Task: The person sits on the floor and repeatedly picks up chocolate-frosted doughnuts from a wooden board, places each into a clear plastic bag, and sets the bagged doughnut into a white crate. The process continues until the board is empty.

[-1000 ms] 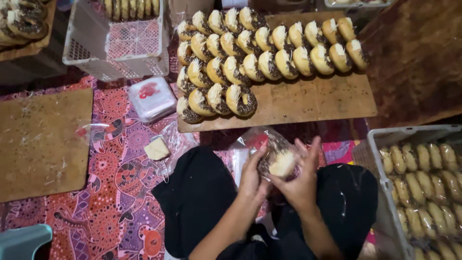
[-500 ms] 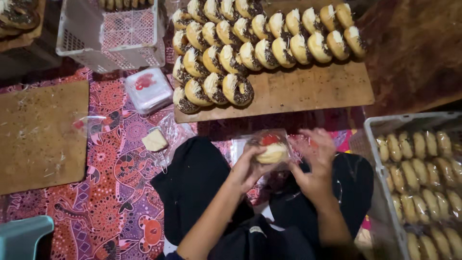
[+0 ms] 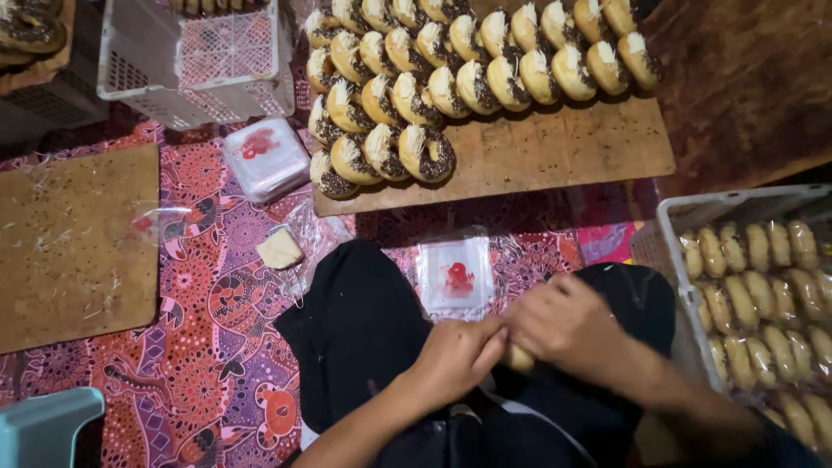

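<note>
Both hands — left hand [image 3: 455, 355], right hand [image 3: 568, 325] — fingers closed around a pastry [image 3: 520, 357]; crate [image 3: 663, 260] beside them holds bagged pastries [image 3: 763, 295].

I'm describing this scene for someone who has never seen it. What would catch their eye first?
First, the rows of topped doughnuts on a wooden board at top centre. Next, the left hand and right hand meet over the lap around a pale bun. A crate of wrapped buns stands at right.
</note>
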